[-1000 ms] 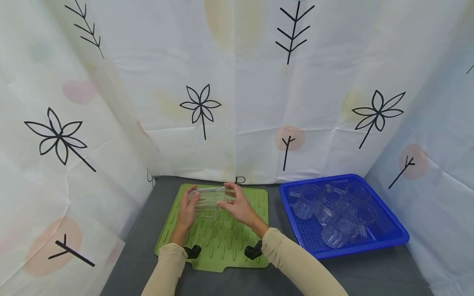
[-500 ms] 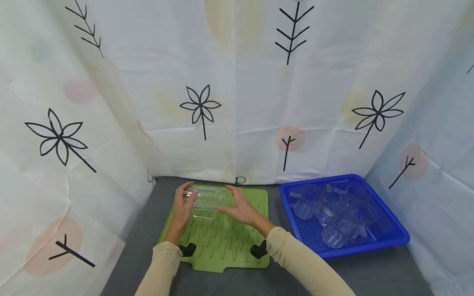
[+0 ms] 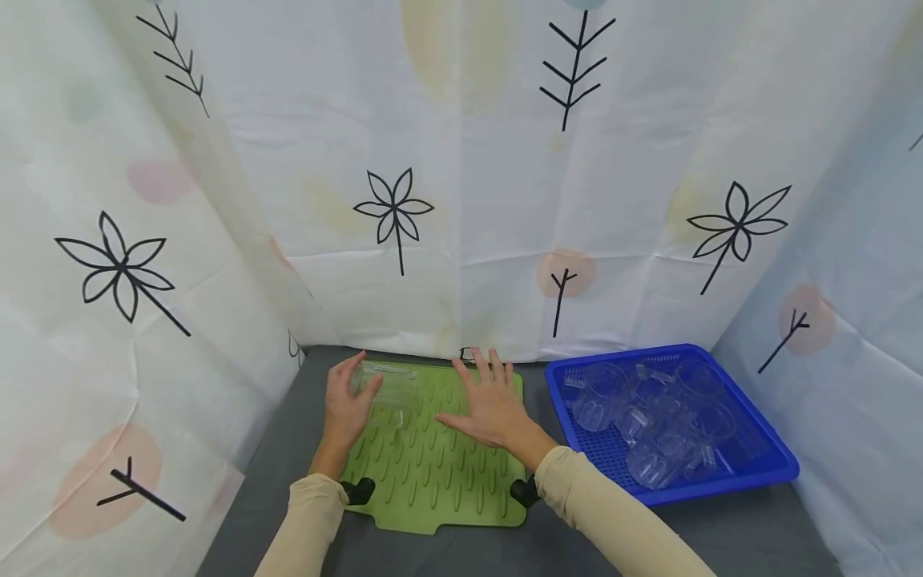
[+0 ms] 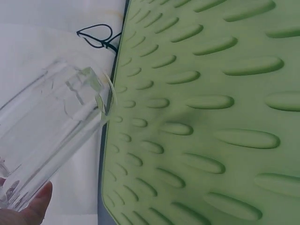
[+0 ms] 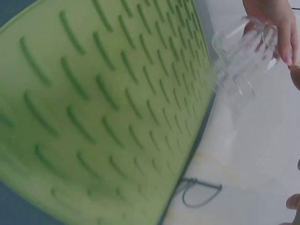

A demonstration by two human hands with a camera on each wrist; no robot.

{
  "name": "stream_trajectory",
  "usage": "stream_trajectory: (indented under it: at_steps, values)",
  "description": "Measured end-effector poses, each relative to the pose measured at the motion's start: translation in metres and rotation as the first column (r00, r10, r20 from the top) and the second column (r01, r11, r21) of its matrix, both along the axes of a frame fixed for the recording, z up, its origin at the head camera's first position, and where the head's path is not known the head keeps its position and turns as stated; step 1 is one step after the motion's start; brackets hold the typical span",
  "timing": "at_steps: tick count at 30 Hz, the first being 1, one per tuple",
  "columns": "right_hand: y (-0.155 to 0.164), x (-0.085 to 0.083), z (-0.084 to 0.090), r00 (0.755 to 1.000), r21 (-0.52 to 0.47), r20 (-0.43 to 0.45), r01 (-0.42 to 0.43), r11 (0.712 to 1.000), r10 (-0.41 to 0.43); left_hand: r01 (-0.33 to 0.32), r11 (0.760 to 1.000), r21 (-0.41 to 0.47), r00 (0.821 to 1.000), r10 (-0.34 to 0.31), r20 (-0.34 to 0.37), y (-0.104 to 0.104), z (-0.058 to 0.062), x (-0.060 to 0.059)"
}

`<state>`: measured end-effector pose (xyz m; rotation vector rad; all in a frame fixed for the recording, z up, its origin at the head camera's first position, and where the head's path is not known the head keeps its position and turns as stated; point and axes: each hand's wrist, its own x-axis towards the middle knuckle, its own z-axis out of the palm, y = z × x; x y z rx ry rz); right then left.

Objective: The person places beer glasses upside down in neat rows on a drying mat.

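Note:
A clear glass mug lies on its side in the air above the green drying mat, its handle pointing toward me. My left hand grips it at its left end, thumb and fingers on either side. In the left wrist view the mug tilts, with only a thumb tip of that hand showing. My right hand is apart from the mug, over the right half of the mat, fingers spread and holding nothing. The right wrist view shows the mug blurred in the left hand.
A blue plastic basket stands to the right of the mat, with several clear glass mugs piled in it. A grey table surface lies around both. Patterned white cloth hangs behind and at both sides.
My right hand has let go of the mug, moved right and spread its fingers. My left hand has carried the mug slightly left.

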<state>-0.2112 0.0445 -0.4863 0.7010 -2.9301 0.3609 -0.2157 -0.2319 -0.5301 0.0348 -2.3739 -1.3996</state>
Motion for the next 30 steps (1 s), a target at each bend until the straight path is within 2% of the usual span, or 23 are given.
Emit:
stream_trajectory:
  at_steps: [5, 10, 14, 20, 27, 30]
  values:
    - [0.018, 0.0, 0.003, 0.998, 0.06, -0.022, 0.053, 0.997, -0.052, -0.026, 0.999, -0.036, 0.999, 0.025, -0.026, 0.001, -0.005, 0.002]
    - [0.032, 0.003, 0.003, 0.998, 0.073, -0.001, 0.062, 0.995, -0.062, -0.026, 0.995, -0.1, 0.995, 0.016, -0.095, 0.001, -0.008, -0.001]
    - [0.042, 0.006, -0.001, 0.997, 0.094, -0.035, 0.071, 0.993, -0.068, -0.038, 0.988, -0.151, 0.989, 0.015, -0.148, 0.001, -0.01, -0.004]
    - [0.056, 0.01, -0.002, 0.996, 0.088, -0.018, 0.084, 0.993, -0.083, -0.079, 0.978, -0.194, 0.982, 0.043, -0.183, -0.001, -0.01, -0.012]
    - [0.069, 0.012, 0.0, 0.994, 0.091, 0.027, 0.099, 0.991, -0.102, -0.083, 0.961, -0.262, 0.971, 0.019, -0.238, -0.007, -0.008, -0.023]
    - [0.075, 0.013, 0.001, 0.994, 0.075, 0.029, 0.106, 0.992, -0.108, -0.077, 0.957, -0.28, 0.976, 0.015, -0.217, -0.01, -0.009, -0.03]
